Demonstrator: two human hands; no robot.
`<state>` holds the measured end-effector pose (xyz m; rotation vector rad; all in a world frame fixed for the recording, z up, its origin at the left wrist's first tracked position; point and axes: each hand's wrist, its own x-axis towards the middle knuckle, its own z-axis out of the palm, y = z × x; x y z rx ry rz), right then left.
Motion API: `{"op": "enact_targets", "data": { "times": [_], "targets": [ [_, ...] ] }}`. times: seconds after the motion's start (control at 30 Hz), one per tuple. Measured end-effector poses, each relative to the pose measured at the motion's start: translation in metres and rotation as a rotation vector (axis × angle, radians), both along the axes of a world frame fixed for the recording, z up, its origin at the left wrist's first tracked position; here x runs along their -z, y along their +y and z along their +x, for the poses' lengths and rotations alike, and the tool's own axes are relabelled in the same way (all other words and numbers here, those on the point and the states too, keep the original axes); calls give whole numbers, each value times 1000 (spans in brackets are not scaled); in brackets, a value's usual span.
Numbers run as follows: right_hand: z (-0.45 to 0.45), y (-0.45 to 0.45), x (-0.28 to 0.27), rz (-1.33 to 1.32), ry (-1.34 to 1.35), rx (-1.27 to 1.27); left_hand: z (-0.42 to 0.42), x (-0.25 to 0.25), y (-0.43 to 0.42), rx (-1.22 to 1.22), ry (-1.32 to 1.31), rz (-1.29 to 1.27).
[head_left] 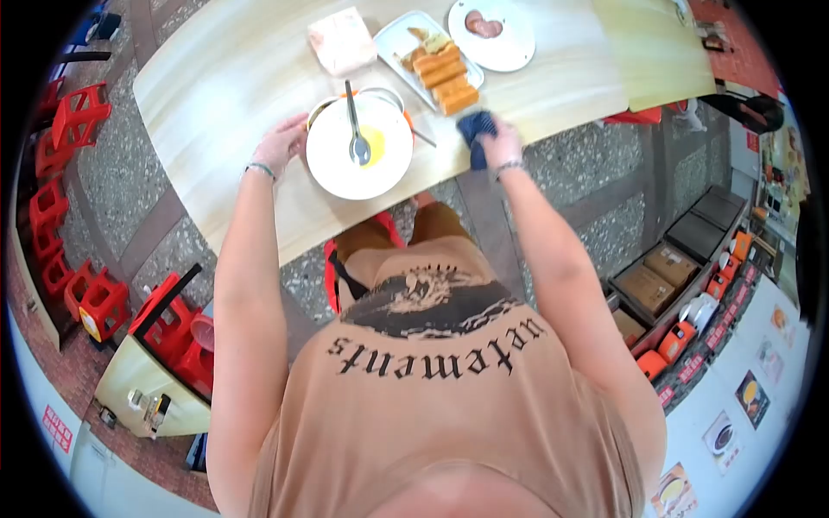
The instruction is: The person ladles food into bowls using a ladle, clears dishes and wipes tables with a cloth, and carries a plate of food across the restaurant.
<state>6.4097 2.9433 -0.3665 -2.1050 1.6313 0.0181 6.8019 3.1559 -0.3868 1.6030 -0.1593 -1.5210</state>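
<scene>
A white bowl (332,168) stands near the table's front edge, with a little yellow liquid (374,145) and a dark spoon (358,142) in it. My left hand (281,145), in a clear glove, holds the left side of the bowl. Off to the right, my right hand (502,147) is closed on a dark blue cloth (475,129) at the table's edge. Partly hidden behind the bowl is an orange-rimmed pot (406,114). Golden bread pieces (445,73) lie on a rectangular white tray (390,43) beyond the cloth.
A white plate (514,43) with reddish meat (484,24) is at the back of the table (224,69). Left of the tray sits a pale packet of tissues (342,41). Red stools (82,116) stand on the floor at left; boxes (643,289) are at right.
</scene>
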Motion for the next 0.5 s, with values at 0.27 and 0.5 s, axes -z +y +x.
{"op": "enact_targets", "data": {
  "times": [0.27,0.5],
  "targets": [
    [11,23,-67,389,-1035,691,-27,-99,5,-521,-38,-405],
    [114,92,-176,573,-1345,481,-113,-172,-24,-289,281,-423]
  ]
}}
